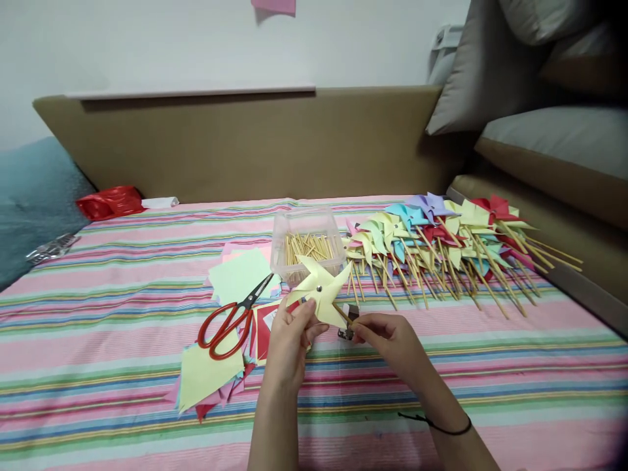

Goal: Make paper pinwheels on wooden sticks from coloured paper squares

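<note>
A pale yellow paper pinwheel (pixel 330 288) with a dark pin at its centre is held up in front of me. My left hand (pixel 293 327) pinches its lower left blades between thumb and fingers. The wooden stick (pixel 343 314) slants down to the right from behind the blades, and my right hand (pixel 385 337) grips its lower end with the fingertips. Small dark and metal objects (pixel 346 332) lie just behind the stick, too partly hidden to name. Red-handled scissors (pixel 233 320) rest on the paper sheets left of my left hand.
A clear plastic box (pixel 308 226) of short wooden sticks stands behind the pinwheel. Many finished pinwheels (pixel 432 226) lie piled at the right. Stacks of coloured paper squares (pixel 209 373) sit at the left on the striped cloth (pixel 122 294). A red plastic bag (pixel 112 203) lies far left; cushions border the right.
</note>
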Demonstrator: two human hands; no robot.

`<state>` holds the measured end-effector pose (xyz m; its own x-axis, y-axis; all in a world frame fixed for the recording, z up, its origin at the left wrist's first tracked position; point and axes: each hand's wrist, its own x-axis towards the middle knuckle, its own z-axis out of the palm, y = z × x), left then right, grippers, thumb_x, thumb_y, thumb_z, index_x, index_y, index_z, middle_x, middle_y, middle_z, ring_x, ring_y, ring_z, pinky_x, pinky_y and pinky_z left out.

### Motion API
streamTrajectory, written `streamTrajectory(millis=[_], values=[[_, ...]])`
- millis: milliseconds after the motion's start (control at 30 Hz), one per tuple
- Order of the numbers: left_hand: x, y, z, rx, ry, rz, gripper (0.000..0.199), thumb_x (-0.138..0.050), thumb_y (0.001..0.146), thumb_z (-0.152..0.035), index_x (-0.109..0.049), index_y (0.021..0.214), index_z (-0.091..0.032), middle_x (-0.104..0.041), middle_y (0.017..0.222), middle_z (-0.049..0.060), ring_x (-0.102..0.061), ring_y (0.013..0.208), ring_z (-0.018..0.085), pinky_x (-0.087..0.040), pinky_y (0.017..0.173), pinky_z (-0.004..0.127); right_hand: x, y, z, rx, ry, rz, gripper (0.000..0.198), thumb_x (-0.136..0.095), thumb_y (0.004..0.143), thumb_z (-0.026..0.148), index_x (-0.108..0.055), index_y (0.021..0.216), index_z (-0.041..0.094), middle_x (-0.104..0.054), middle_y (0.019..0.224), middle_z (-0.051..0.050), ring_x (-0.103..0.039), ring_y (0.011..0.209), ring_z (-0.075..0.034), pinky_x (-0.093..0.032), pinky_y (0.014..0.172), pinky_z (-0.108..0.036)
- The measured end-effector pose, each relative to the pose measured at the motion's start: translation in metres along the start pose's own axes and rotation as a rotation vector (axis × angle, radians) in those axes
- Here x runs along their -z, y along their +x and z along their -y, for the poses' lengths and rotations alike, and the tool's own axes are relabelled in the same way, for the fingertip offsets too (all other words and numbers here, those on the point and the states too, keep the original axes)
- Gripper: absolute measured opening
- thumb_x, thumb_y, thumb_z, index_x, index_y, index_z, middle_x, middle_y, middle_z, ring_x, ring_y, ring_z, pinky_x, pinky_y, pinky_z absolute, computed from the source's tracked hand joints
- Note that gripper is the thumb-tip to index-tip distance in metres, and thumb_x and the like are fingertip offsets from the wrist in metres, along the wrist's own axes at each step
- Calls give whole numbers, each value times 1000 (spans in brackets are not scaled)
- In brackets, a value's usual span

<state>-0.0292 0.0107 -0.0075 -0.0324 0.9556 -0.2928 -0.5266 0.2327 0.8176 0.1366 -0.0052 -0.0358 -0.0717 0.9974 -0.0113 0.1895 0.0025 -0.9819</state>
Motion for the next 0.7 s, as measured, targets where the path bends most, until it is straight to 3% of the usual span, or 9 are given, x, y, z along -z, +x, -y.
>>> streamTrajectory(millis=[200, 333, 433, 533, 700], values=[[5, 2, 3, 56, -46, -24, 53, -82, 59, -27, -56, 104, -15, -70, 80, 2, -65, 61, 10, -53, 54, 19, -10, 1, -1, -16, 22, 31, 22, -62, 79, 34, -69, 66, 17, -67, 62, -3, -63, 63, -17, -50, 62, -27], [5, 3, 5, -16, 6, -64, 52, -81, 59, -29, -55, 101, -16, -71, 81, 4, -67, 66, 13, -53, 55, 20, -17, 3, 4, 12, 65, 4, 26, -63, 79, 38, -68, 66, 16, -67, 60, -3, -63, 60, -17, -50, 60, -27], [4, 5, 6, -78, 77, -104, 56, -81, 57, -30, -51, 103, -17, -71, 80, 5, -66, 63, 14, -48, 50, 20, -9, 3, 12, 62, 97, -93, 28, -64, 79, 40, -69, 65, 17, -68, 60, -3, -64, 61, -17, -52, 62, -28], [4, 7, 5, -150, 140, -82, 53, -79, 60, -36, -51, 102, -17, -71, 78, 5, -62, 58, 13, -42, 46, 19, 24, 1, 15, 109, 114, -324, 23, -69, 75, 40, -71, 71, 18, -70, 64, -4, -66, 64, -18, -54, 66, -30], [7, 8, -2, -215, 216, -56, 46, -77, 61, -37, -54, 96, -18, -70, 74, 3, -58, 55, 12, -38, 46, 20, 122, 7, 7, 139, 63, -820, 30, -71, 69, 46, -69, 76, 17, -69, 65, -5, -64, 59, -18, -55, 61, -33]])
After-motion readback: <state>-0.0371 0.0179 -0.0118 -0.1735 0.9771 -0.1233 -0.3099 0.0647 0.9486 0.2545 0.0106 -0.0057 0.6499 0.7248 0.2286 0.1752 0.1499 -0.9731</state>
